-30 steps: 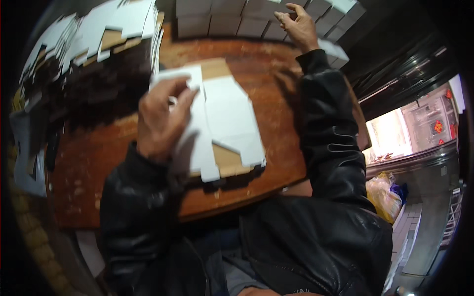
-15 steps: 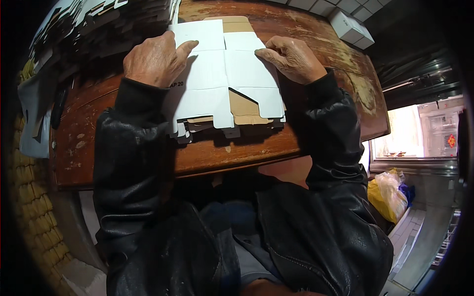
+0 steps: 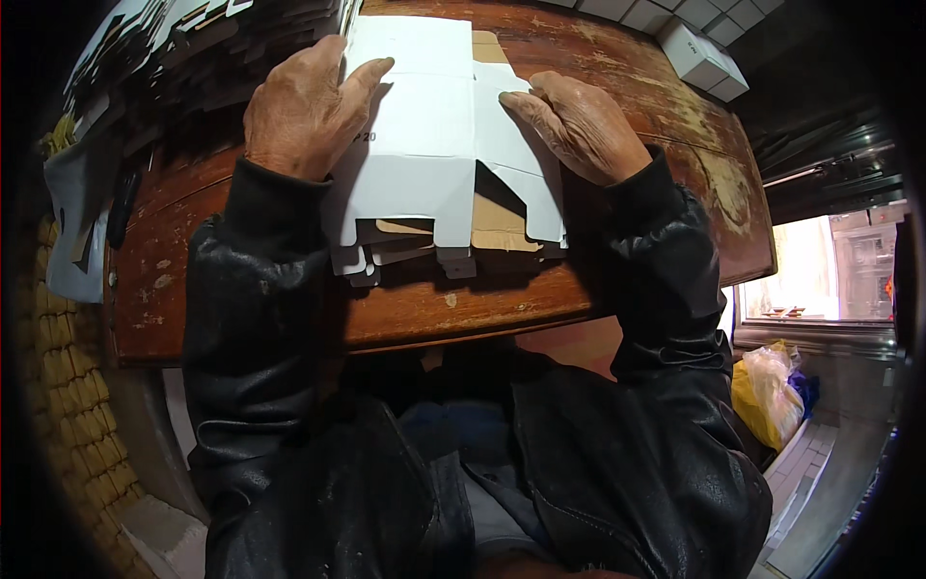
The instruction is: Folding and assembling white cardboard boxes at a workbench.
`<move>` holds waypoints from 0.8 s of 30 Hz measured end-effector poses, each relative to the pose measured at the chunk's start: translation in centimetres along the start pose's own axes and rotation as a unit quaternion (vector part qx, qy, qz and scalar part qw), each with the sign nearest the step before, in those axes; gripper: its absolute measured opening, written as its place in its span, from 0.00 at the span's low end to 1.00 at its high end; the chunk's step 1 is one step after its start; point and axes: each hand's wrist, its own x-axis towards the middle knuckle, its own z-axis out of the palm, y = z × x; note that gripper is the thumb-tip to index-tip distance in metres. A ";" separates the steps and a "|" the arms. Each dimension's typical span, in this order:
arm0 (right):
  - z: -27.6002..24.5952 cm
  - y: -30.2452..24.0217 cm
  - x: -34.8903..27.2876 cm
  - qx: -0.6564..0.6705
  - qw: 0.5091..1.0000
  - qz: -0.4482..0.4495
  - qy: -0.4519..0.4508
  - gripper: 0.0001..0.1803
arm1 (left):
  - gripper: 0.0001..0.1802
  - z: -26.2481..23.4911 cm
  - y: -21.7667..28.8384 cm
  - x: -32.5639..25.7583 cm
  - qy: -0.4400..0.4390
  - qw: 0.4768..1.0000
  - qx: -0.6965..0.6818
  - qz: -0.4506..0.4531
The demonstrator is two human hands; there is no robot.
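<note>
A white cardboard box blank lies over a stack of flat box blanks on the worn wooden table. My left hand grips its left edge, thumb on the white face and the other fingers mostly hidden at the side. My right hand pinches the right edge, thumb on top. A crease runs down the middle, and the right panel is angled against the left one. Brown inner card shows through a gap near the lower flaps.
A tall pile of flat box blanks stands at the far left. Made-up white boxes sit at the far right. A grey bag hangs by the table's left edge. Plastic bags lie below the window on the right.
The blank's left panel has lifted and shifted slightly up and right. Its right panel has tilted, and the fold between them is sharper. Both hands keep their hold.
</note>
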 end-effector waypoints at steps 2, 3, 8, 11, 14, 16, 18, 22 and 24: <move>-0.2 0.2 -0.2 0.007 1.000 0.011 -0.005 0.29 | 0.24 0.0 0.2 0.3 0.004 0.999 -0.045 0.012; -0.4 0.1 -0.3 0.014 1.000 0.021 -0.010 0.29 | 0.29 -0.1 0.3 0.5 0.008 0.996 -0.090 0.023; -0.6 -0.1 -0.1 0.035 0.995 -0.061 0.065 0.28 | 0.38 0.1 1.0 0.7 -0.018 0.949 -0.313 -0.024; -1.5 -1.2 0.0 0.103 0.986 -0.071 0.109 0.26 | 0.41 0.6 0.7 0.5 -0.017 0.940 -0.340 0.019; -2.3 -2.4 0.0 0.235 0.967 0.015 0.099 0.29 | 0.38 1.1 0.1 0.7 -0.006 0.921 -0.379 0.087; -2.2 -2.7 -0.1 0.377 0.917 0.058 0.121 0.37 | 0.36 0.1 0.6 0.9 -0.011 0.903 -0.416 0.108; -2.8 -2.9 0.0 0.414 0.902 0.048 0.116 0.43 | 0.47 -1.6 1.4 0.8 -0.044 0.925 -0.378 0.004; -3.3 -4.1 -0.3 0.446 0.876 -0.031 0.181 0.41 | 0.64 -2.7 3.1 0.0 -0.046 0.881 -0.470 -0.014; -3.9 -4.6 -0.3 0.516 0.829 -0.036 0.214 0.40 | 0.66 -2.6 3.2 -0.1 -0.031 0.879 -0.476 0.000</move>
